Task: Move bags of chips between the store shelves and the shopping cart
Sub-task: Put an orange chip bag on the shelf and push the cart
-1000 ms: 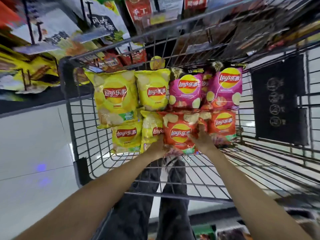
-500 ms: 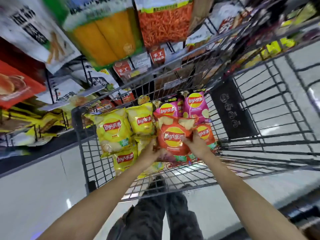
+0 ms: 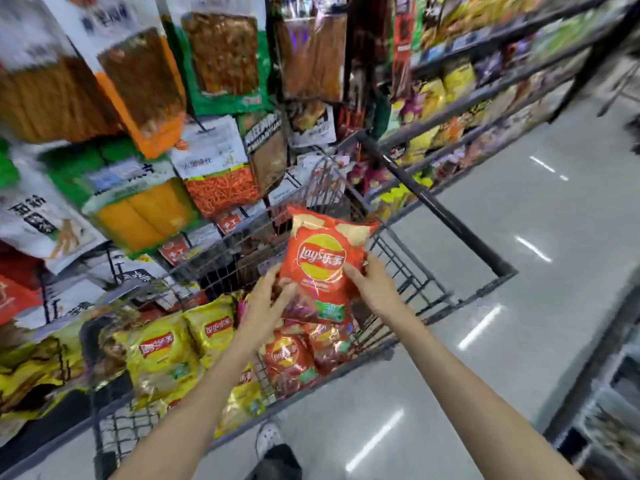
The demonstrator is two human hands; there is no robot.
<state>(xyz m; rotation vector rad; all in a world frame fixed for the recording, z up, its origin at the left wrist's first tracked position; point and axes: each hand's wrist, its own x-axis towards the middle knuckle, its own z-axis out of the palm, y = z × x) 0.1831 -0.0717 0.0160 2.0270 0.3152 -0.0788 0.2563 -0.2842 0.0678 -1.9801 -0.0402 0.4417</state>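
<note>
I hold an orange-red Lay's chip bag [image 3: 320, 258] upright above the wire shopping cart [image 3: 415, 285]. My left hand [image 3: 268, 303] grips its lower left edge, and my right hand [image 3: 372, 289] grips its right side. Below, in the cart, lie more red Lay's bags [image 3: 289, 358] and yellow Lay's bags [image 3: 159, 351]. Store shelves [image 3: 485, 88] packed with chip bags run along the upper right.
Hanging snack packs [image 3: 221, 64] crowd the rack at the upper left, close above the cart. The cart's dark handle bar [image 3: 440, 209] runs diagonally at the right. Glossy floor [image 3: 519, 306] spreads to the right. My shoe [image 3: 268, 436] shows below the cart.
Both hands have lifted the red bag up out of the cart. My view has swung upward and right, bringing the shelves and aisle into sight.
</note>
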